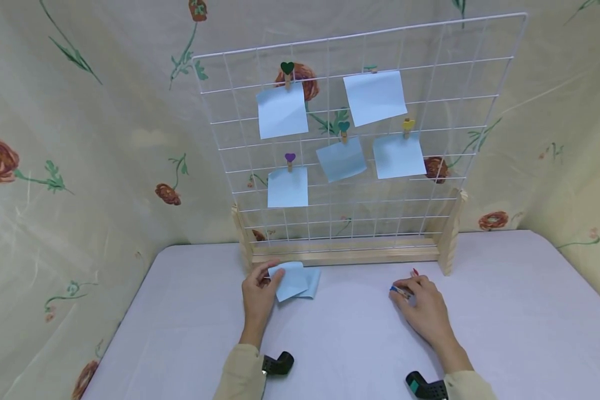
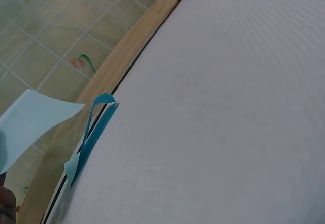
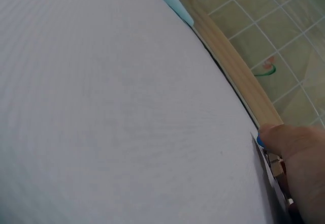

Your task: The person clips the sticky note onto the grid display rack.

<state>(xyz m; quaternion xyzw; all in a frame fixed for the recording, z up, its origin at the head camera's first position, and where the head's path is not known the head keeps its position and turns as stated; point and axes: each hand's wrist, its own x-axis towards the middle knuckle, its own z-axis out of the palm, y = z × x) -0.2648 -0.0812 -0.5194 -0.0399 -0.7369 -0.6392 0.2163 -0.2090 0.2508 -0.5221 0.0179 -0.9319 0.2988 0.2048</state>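
My left hand (image 1: 261, 289) pinches a pale blue paper note (image 1: 290, 280) between thumb and fingers. Partly behind it, a folded blue note (image 1: 311, 283) stands on the table; in the left wrist view that folded note (image 2: 96, 137) curls over at the top. At the right, my curled right hand (image 1: 425, 308) pinches a small wooden clothespin with a blue end (image 1: 394, 289). A red tip (image 1: 415, 272) shows just beyond its fingers. More small wooden clips (image 3: 275, 167) and a thin sheet-like edge lie under this hand, mostly hidden.
A white wire grid (image 1: 360, 216) stands in a wooden base (image 1: 345, 256) at the back of the white table (image 1: 350, 344). Several blue notes, such as the lower left one (image 1: 287, 188), hang there from heart-topped clothespins. Behind is a flowered curtain (image 1: 130, 166).
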